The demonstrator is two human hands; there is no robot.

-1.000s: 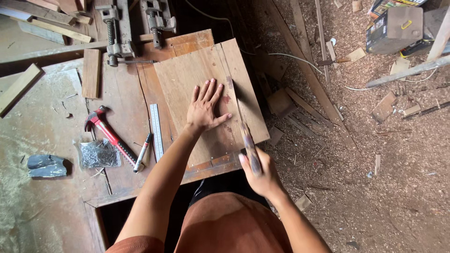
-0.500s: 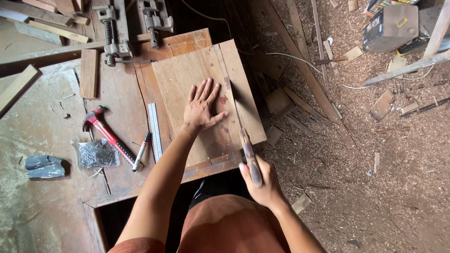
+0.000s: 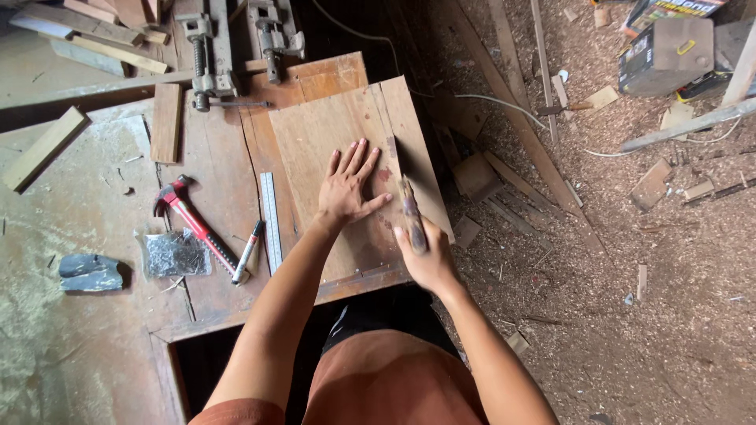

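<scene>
So the plywood board [image 3: 339, 142] sits flat at the right edge of the workbench [image 3: 94, 346], overhanging it a bit, and the left hand [image 3: 350, 187] is spread wide, palm down, pinning it in place. The right hand [image 3: 429, 260] is wrapped tight around the handle of a handsaw [image 3: 409, 211], blade running along the board's right side toward the far edge. Looks like the cut is well underway but not finished, since the narrow strip on the right still hangs together with the board; can't tell exactly how deep the kerf goes. Left of the board there's a steel ruler [image 3: 271, 220], a marker [image 3: 248, 250], a red-handled hammer [image 3: 193, 224] and a bag of nails [image 3: 175, 253]. Two clamps [image 3: 209, 55] sit at the far edge.
</scene>
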